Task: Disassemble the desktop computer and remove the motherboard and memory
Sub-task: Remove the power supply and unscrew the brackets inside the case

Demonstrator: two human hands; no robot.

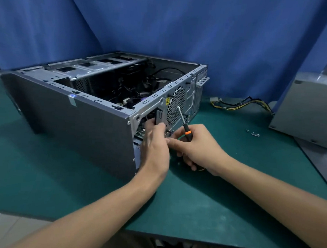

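The grey metal desktop computer case [72, 122] lay on its side on the green counter [231, 185], its open side up and its black cables exposed. Its rear end faced me, and both my hands worked right against that rear panel. My left hand [154, 142] was at the lower rear opening, fingers curled in beside a small grey metal bracket [160, 117]; I could not tell whether they gripped anything. A strip of green circuit board [140, 134] showed inside that opening, just left of those fingers. My right hand [197, 149] was just beside the left and held the black-handled screwdriver with an orange band [181, 116]. Its steel shaft angled up across the round perforated fan grille [176, 105]. A few small silver screws [253, 132] lay on the counter well to the right, near a grey metal box [308, 113]. A bundle of yellow and black wires [240, 104] trailed from the box towards the case, and a blue curtain [165, 24] hung behind.
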